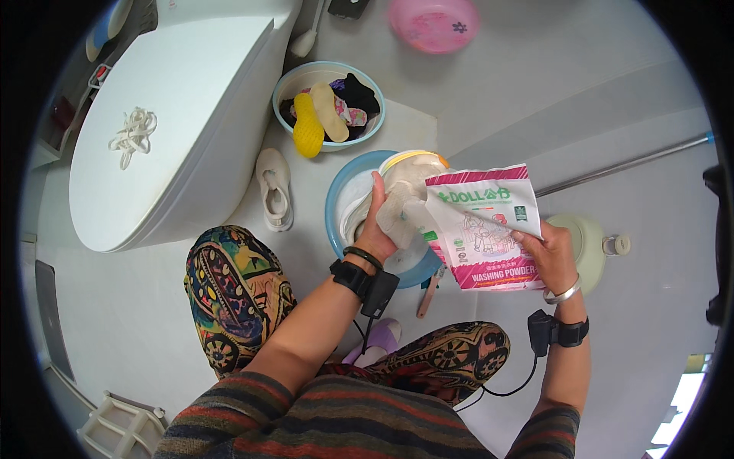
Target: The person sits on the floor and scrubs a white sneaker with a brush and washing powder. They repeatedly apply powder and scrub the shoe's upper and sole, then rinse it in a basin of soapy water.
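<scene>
In my left hand [375, 232] is a beige-and-white shoe [404, 179] with a yellow-orange edge on its sole. I hold it over a blue basin [331, 201] that contains pale, sudsy water. My right hand [553, 258] grips the lower right side of a white and pink washing powder bag [487, 229]. The bag leans to the left, its left end close above the shoe's opening. Whether powder is falling out cannot be made out. Part of the basin is hidden behind the shoe, my left hand and the bag.
A matching shoe [274, 189] stands left of the basin. Behind are a tub [278, 115] of clothes and insoles and a pink basin [434, 23]. Shoelaces [135, 136] lie on the toilet lid [172, 86]. A wooden-handled brush [427, 298] and a pale green container [585, 252] are nearby.
</scene>
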Available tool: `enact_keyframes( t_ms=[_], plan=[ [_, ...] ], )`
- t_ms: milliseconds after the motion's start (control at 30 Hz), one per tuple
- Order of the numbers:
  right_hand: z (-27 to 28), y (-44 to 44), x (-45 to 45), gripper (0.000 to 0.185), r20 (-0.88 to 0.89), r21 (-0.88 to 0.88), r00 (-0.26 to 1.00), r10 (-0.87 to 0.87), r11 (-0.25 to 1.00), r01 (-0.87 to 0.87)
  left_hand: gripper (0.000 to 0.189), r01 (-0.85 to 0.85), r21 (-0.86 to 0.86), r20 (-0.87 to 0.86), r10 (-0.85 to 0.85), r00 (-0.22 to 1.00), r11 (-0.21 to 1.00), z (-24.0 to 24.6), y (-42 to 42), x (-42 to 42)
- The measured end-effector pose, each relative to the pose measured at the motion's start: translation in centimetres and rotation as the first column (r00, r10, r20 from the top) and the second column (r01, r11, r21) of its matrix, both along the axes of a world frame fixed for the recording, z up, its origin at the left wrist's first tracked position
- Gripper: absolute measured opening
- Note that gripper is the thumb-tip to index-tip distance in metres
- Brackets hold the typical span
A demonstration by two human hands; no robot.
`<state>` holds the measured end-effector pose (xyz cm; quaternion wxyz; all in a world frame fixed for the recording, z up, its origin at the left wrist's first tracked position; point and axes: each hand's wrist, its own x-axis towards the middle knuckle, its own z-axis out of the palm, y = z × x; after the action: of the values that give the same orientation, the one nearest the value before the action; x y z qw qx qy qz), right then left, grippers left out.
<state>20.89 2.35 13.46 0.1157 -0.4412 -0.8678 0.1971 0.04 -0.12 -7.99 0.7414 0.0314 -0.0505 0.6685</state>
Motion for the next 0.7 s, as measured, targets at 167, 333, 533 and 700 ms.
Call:
enact_keyframes(
  t_ms=[167, 333, 533, 700],
  plan=[
    [0.4, 0.7, -1.3, 0.018, 0.059, 0.022, 0.997, 0.051, 0.998, -0.052, 0.081, -0.009, -0.02, 0.046, 0.01, 0.999, 1.0, -0.8, 0.5, 0.4],
    [0.7, 1.0, -2.1, 0.018, 0.151, 0.057, 0.981, 0.124, 0.989, -0.133, 0.08, -0.032, -0.017, 0.026, 0.032, 0.999, 0.999, -1.4, 0.6, 0.6],
    [1.6, 1.4, -2.7, 0.018, 0.181, 0.064, 0.966, 0.185, 0.978, -0.199, 0.082, -0.01, -0.007, 0.1, 0.01, 0.995, 1.0, -2.0, 0.9, 0.6],
    [2.2, 1.4, -3.4, 0.016, 0.298, 0.087, 0.932, 0.205, 0.967, -0.241, 0.081, 0.012, 0.03, 0.178, -0.017, 0.984, 0.999, -2.1, 1.0, 0.9]
  ],
)
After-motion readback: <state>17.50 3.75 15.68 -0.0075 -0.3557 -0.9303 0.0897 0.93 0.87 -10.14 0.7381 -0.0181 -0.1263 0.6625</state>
